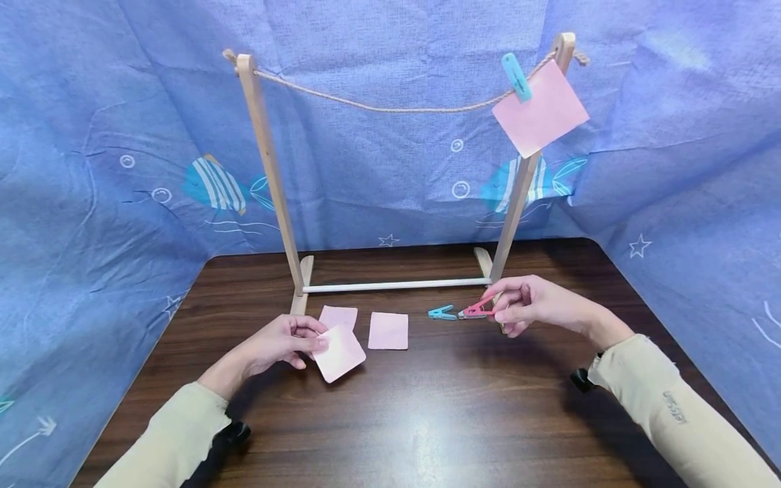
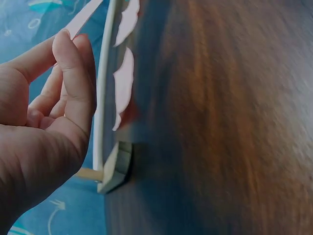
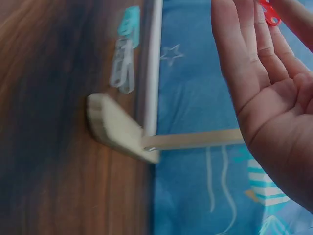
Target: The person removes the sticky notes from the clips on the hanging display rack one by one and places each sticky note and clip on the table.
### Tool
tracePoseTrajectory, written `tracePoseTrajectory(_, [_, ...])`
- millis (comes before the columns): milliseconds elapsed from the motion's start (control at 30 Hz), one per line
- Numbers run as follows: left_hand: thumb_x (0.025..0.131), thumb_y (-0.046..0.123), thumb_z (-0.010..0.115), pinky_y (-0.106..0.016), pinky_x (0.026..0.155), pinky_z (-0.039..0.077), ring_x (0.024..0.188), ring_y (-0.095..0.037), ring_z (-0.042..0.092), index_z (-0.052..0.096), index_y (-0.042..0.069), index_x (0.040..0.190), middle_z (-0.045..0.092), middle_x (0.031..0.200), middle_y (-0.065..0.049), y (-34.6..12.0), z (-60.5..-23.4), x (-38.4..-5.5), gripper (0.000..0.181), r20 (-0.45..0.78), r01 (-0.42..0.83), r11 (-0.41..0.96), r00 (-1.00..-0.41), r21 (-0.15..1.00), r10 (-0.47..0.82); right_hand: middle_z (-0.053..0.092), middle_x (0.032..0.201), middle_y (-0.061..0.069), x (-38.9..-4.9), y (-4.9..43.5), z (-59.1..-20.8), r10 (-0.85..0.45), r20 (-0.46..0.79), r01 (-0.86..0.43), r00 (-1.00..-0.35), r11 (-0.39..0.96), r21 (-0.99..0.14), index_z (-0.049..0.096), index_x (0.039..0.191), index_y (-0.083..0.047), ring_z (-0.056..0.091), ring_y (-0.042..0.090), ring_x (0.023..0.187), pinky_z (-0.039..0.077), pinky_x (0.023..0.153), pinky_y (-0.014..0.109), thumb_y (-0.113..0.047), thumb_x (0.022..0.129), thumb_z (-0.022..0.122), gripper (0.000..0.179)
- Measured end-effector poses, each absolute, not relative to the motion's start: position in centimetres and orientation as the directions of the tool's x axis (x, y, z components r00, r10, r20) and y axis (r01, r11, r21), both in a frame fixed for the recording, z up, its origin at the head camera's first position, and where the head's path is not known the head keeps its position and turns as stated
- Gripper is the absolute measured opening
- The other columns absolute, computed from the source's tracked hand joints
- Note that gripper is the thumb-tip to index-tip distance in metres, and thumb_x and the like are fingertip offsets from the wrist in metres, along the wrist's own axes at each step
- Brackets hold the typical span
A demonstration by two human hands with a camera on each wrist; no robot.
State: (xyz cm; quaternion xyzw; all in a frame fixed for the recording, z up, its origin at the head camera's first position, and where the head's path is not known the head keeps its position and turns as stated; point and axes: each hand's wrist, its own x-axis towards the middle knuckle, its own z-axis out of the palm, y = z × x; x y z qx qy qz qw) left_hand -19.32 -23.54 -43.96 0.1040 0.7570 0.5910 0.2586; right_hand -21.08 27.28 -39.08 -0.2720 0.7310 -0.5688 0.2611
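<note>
A person's left hand (image 1: 283, 346) pinches a thin pink square sheet (image 1: 340, 358) above a dark brown wooden surface (image 1: 427, 407); the right hand's (image 1: 529, 303) fingers pinch a red plastic clothespin (image 1: 476, 308).

Four sheets are in view: the one held, two lying apart on the surface (image 1: 388, 331) (image 1: 337, 316), the left one partly hidden, and a fourth (image 1: 542, 112) hung askew near the right end of a thin tan rope (image 1: 396, 110) by a light-blue plastic clothespin (image 1: 516, 77). Two more clothespins, light blue (image 1: 448, 315) and grey (image 3: 123, 66), lie near the right hand, making four. The rope's remaining span sags between two pale wooden posts (image 1: 268, 159) (image 1: 515, 196), joined by a white rod (image 1: 390, 285) near the surface's far edge; open wood stretches between the forearms.
</note>
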Motion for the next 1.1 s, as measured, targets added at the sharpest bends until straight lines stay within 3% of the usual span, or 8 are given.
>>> tracePoseTrajectory(167, [0.091, 0.013, 0.077, -0.025, 0.056, 0.056, 0.076, -0.015, 0.064, 0.065, -0.003, 0.116, 0.070, 0.094, -0.008, -24.0, -44.6, -19.4, 0.032, -0.300, -0.172, 0.293, -0.825, 0.940, 0.479, 0.070, 0.095, 0.013, -21.3, 27.7, -40.8, -0.674, -0.155, -0.037, -0.723, 0.262, -0.964, 0.052, 0.133, 0.006, 0.071, 0.027, 0.079, 0.056, 0.075, 0.065, -0.004, 0.096, 0.070, 0.043])
tracePoseTrajectory(433, [0.092, 0.014, 0.076, -0.024, 0.055, 0.056, 0.074, -0.015, 0.064, 0.066, -0.003, 0.119, 0.073, 0.099, -0.011, -24.3, -45.0, -19.4, 0.034, -0.317, -0.179, 0.307, -0.813, 0.935, 0.489, 0.067, 0.099, 0.026, -21.9, 28.2, -43.5, -0.679, -0.217, 0.036, -0.702, 0.271, -0.962, 0.050, 0.133, 0.010, 0.070, 0.025, 0.080, 0.060, 0.076, 0.057, -0.004, 0.095, 0.070, 0.046])
tracePoseTrajectory(667, [0.092, 0.012, 0.076, -0.024, 0.056, 0.056, 0.075, -0.014, 0.064, 0.066, -0.005, 0.121, 0.072, 0.101, -0.010, -24.8, -45.1, -19.4, 0.035, -0.327, -0.180, 0.319, -0.803, 0.930, 0.499, 0.069, 0.099, 0.026, -22.3, 28.4, -44.8, -0.690, -0.242, 0.065, -0.682, 0.272, -0.960, 0.051, 0.132, 0.011, 0.069, 0.022, 0.079, 0.062, 0.074, 0.051, -0.002, 0.095, 0.070, 0.044])
tracePoseTrajectory(900, [0.093, 0.014, 0.075, -0.024, 0.056, 0.056, 0.078, -0.012, 0.065, 0.067, -0.005, 0.125, 0.073, 0.100, -0.008, -25.2, -45.1, -19.3, 0.038, -0.369, -0.184, 0.366, -0.758, 0.912, 0.538, 0.071, 0.098, 0.023, -22.4, 28.5, -45.3, -0.695, -0.255, 0.069, -0.672, 0.285, -0.956, 0.053, 0.130, 0.010, 0.069, 0.022, 0.079, 0.062, 0.073, 0.048, -0.003, 0.095, 0.071, 0.042])
tracePoseTrajectory(1100, [0.094, 0.013, 0.073, -0.025, 0.061, 0.058, 0.079, -0.013, 0.065, 0.065, -0.006, 0.128, 0.074, 0.101, -0.010, -25.5, -45.2, -19.3, 0.040, -0.364, -0.183, 0.361, -0.761, 0.914, 0.537, 0.072, 0.097, 0.020, -22.3, 28.3, -45.5, -0.677, -0.275, 0.072, -0.683, 0.312, -0.947, 0.054, 0.129, 0.010, 0.069, 0.020, 0.078, 0.063, 0.071, 0.044, -0.004, 0.094, 0.071, 0.042])
